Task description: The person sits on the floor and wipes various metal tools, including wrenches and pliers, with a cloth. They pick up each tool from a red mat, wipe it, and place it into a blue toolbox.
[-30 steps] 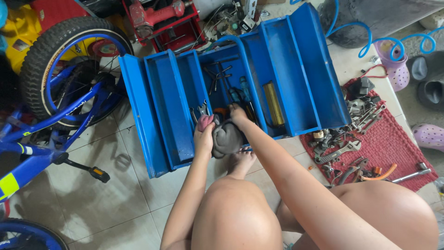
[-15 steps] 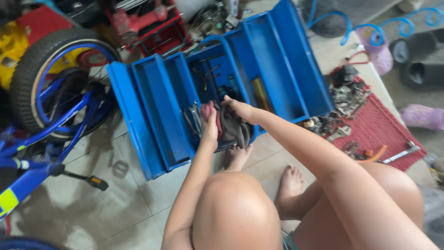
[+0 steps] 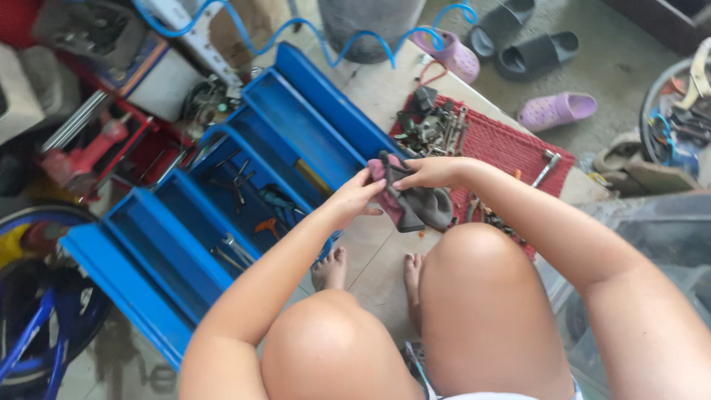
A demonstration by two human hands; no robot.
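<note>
Centre frame: left hand point(image 3: 354, 198) and right hand point(image 3: 431, 172), fingers pinched on a grey-and-pink glove point(image 3: 415, 201). Left: open blue toolbox point(image 3: 222, 215). Upper right: red mat point(image 3: 518, 152) with tools.

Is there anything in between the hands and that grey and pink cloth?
No. Both the left hand and the right hand already grip the cloth directly, holding it up above the floor beside the open blue toolbox.
</note>
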